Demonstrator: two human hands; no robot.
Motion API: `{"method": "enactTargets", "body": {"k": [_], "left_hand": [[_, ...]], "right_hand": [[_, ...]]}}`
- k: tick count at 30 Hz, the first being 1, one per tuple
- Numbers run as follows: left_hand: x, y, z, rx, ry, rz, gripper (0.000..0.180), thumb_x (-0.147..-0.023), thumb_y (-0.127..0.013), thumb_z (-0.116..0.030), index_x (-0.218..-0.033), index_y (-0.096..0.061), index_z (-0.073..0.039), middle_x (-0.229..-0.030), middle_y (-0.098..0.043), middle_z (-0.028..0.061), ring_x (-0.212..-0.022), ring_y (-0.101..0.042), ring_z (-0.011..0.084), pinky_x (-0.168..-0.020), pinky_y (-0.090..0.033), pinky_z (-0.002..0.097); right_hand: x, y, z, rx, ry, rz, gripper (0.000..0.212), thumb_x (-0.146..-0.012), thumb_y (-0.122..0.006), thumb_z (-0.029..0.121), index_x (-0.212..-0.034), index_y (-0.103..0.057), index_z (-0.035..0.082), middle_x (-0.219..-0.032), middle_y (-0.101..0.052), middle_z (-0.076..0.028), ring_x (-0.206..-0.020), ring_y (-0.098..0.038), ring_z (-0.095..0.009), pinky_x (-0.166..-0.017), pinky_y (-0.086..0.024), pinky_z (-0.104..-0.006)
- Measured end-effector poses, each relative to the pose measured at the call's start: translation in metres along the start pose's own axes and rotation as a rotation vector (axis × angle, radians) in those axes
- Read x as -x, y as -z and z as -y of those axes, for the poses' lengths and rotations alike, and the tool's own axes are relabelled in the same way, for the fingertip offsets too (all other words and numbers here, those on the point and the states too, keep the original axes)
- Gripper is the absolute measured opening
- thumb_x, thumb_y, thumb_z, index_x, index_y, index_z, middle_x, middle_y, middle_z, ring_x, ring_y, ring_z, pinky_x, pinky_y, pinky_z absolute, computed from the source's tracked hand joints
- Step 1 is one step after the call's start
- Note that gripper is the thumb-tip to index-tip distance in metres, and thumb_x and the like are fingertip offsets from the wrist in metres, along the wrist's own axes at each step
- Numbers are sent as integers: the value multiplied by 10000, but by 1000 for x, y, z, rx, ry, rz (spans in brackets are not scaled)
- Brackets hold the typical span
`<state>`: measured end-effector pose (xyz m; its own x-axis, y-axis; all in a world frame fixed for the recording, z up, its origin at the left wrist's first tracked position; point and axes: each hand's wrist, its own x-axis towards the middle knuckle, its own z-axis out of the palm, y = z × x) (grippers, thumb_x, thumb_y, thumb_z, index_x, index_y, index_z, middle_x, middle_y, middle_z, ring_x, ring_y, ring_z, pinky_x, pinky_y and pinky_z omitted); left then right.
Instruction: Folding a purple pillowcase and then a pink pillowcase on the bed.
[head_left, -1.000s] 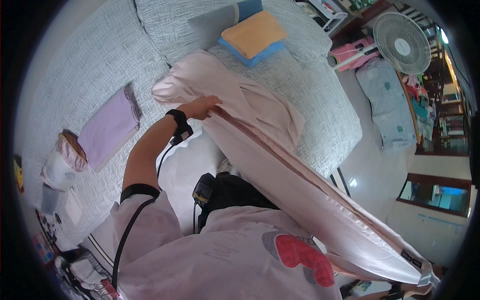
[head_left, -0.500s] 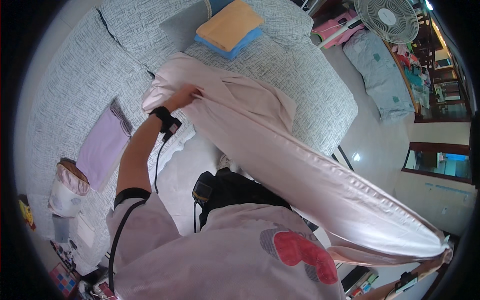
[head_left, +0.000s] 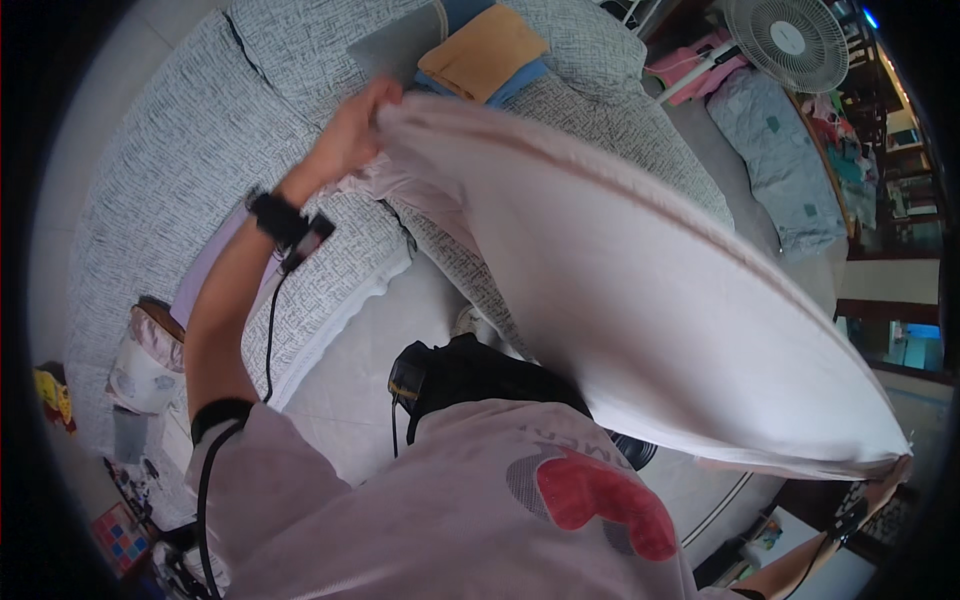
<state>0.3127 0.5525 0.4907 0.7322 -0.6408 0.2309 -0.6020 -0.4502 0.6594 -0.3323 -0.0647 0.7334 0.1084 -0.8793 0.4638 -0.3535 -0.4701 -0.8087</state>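
Note:
A large pale pink bed sheet (head_left: 640, 280) is stretched between my two hands, billowing in front of my body. At the upper left, my left hand (head_left: 360, 125) is raised and closed on one end, where the fabric bunches below the fingers. Far out at the lower right, my right hand (head_left: 885, 482) grips the other end, small and partly hidden by the fabric. Behind the raised end, a folded orange cloth (head_left: 485, 50) lies on a folded blue cloth (head_left: 520, 85) on the sofa.
A grey patterned sofa (head_left: 160, 190) curves around the left and back. A folded purple cloth (head_left: 205, 265) and a white and pink fabric bag (head_left: 145, 365) rest on it. At the upper right stand a fan (head_left: 787, 38) and a grey-green padded piece (head_left: 775, 160).
My left hand has lifted its end of the sheet off the sofa, moving farther up and away. The sheet now hangs spread and billowed. My right hand has risen slightly, still gripping.

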Motion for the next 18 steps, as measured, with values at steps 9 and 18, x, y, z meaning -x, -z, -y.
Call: {"method": "enactTargets", "body": {"k": [9,18], "left_hand": [[205,-129,-28,283,-7,606,106,-596,-541,7,-697,-519,-15,-699,-505,118,-685,-490,299,-602,-390,360],[272,-169,-69,148,136,415,146,-584,-511,33,-716,-522,-27,-740,-482,120,-780,-477,297,-650,-415,358]], "right_hand": [[-29,125,-143,862,717,291,584,-696,-529,-21,-1240,-341,74,-1244,-357,-110,-1146,-338,-227,-898,-336,-331],[-108,53,-165,637,0,510,384,-818,-488,294,-1096,-505,29,-856,-588,-104,-755,-548,-180,-692,-430,-289]]}}
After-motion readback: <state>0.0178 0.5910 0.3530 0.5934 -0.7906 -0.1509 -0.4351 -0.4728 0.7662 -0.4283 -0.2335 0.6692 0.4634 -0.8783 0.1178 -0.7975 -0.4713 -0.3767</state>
